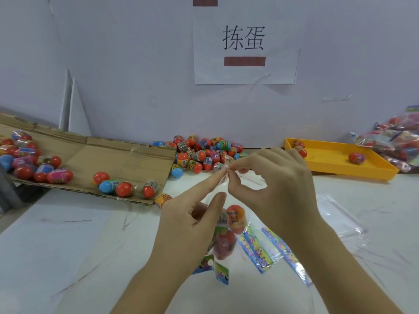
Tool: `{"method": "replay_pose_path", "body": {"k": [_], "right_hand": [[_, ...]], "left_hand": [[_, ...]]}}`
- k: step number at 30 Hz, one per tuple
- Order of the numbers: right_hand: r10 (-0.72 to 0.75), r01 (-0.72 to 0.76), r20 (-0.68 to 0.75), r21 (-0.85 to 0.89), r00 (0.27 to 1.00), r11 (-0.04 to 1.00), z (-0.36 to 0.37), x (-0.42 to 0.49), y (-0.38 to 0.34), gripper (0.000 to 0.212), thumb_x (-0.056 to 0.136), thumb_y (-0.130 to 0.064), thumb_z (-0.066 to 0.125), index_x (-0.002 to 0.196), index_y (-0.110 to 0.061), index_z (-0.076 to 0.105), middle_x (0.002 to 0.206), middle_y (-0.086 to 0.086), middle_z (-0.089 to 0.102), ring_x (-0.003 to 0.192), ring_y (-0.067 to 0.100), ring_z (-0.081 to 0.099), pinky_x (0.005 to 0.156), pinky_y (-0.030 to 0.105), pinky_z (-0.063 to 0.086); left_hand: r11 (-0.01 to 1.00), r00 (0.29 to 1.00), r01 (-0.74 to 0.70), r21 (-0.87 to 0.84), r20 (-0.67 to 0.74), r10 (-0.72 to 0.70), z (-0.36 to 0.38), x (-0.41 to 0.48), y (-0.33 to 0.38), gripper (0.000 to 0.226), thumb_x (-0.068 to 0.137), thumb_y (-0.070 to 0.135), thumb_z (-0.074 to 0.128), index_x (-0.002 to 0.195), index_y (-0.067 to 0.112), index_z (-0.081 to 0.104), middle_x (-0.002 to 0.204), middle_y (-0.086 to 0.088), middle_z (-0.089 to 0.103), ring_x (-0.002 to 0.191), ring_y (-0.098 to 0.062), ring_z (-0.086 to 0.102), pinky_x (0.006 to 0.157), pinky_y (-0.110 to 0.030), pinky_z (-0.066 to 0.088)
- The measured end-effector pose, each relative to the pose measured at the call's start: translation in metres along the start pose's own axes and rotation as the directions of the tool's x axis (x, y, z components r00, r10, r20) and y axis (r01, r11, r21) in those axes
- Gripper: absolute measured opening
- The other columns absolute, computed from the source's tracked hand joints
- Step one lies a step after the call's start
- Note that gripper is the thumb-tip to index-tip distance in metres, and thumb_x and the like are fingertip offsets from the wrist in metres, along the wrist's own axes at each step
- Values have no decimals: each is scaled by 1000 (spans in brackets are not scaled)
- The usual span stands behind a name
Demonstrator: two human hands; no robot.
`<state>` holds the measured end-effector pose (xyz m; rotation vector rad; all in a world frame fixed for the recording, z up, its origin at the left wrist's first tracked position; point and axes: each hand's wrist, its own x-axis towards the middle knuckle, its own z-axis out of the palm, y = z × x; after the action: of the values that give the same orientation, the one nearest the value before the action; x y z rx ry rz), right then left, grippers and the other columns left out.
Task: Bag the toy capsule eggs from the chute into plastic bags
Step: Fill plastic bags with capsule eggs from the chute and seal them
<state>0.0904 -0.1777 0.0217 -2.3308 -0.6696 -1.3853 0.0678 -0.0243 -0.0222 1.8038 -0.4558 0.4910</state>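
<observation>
A clear plastic bag [226, 236] with a colourful printed header hangs above the table, holding about three capsule eggs [235, 218]. My left hand [192, 218] and my right hand [272, 184] both pinch the bag's top edge at the centre, fingertips almost touching. A heap of capsule eggs [199, 155], mostly red and blue, lies at the mouth of the cardboard chute [108, 159]. More eggs rest on the chute at the left.
A yellow tray [335, 164] at the right holds three eggs. Filled bags [394, 141] pile up beyond it. Empty bags with printed headers [267, 252] lie under my right forearm, and clear bags [340, 218] further right. A white wall with a paper sign [244, 46] stands behind.
</observation>
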Motion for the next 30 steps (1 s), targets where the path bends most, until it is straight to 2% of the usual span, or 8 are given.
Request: {"method": "replay_pose_path", "body": {"k": [3, 5, 8, 13, 17, 22, 26, 30], "right_hand": [[-13, 13, -18, -27, 1000, 1000, 2, -1, -1, 8, 80, -22, 68, 74, -17, 72, 68, -6, 68, 63, 17, 61, 69, 30, 39], [11, -12, -43, -31, 999, 999, 0, 0, 0, 10, 80, -22, 66, 73, -16, 70, 66, -6, 67, 61, 15, 59, 69, 28, 36], [61, -64, -70, -40, 996, 997, -2, 1, 2, 9, 78, -20, 67, 70, -16, 69, 64, -6, 65, 59, 15, 57, 68, 28, 33], [178, -178, -30, -18, 984, 984, 0, -1, 10, 7, 75, -17, 68, 69, -16, 65, 64, -9, 60, 60, 9, 49, 68, 31, 38], [432, -425, -24, 137, 901, 895, -8, 2, 35, 10, 75, -15, 71, 70, -18, 64, 63, -5, 59, 57, 19, 55, 62, 39, 48], [604, -581, -101, 187, 791, 792, -16, 0, 66, 9, 79, -22, 69, 73, -25, 64, 63, -12, 61, 57, 9, 55, 58, 25, 41], [651, -640, -42, 144, 758, 755, -13, -7, 79, 8, 81, -23, 69, 74, -20, 67, 68, -2, 66, 57, 12, 53, 60, 30, 44], [642, -638, -17, 87, 767, 765, -8, -12, 83, 9, 82, -23, 69, 74, -19, 67, 68, -5, 65, 57, 12, 53, 58, 33, 46]], "left_hand": [[999, 1000, -27, 31, -7, 27, -1, 0, -1, 44, 91, 29, 58, 118, 64, 52, 64, -18, 62, 43, -10, 37, 44, -16, 38], [998, 999, -35, 49, -25, 36, 0, 1, -2, 38, 90, 39, 56, 113, 70, 51, 70, 0, 66, 54, -16, 51, 55, -21, 52], [998, 998, -49, 34, -38, 50, 0, 1, -3, 32, 92, 36, 57, 117, 55, 57, 83, 19, 68, 74, -2, 56, 74, -16, 51], [999, 998, -33, -40, -58, 30, 2, 1, 2, 27, 93, 31, 60, 115, 45, 65, 88, 21, 73, 78, -15, 56, 69, -15, 49], [990, 993, -16, -141, -115, -1, -1, 4, 7, 30, 87, 30, 58, 116, 38, 65, 104, 28, 70, 78, -16, 59, 63, -10, 49], [964, 984, 17, -265, -165, -63, -5, 8, 4, 34, 79, 31, 62, 112, 40, 64, 101, 24, 72, 102, 2, 66, 73, -8, 51], [961, 980, 70, -267, -160, -116, -6, 8, 0, 33, 79, 35, 63, 108, 49, 65, 101, 21, 73, 84, -18, 61, 73, -35, 58], [956, 977, 67, -286, -176, -121, -7, 10, -3, 36, 75, 31, 64, 109, 44, 63, 98, 24, 73, 100, 4, 67, 71, -7, 51]]}}
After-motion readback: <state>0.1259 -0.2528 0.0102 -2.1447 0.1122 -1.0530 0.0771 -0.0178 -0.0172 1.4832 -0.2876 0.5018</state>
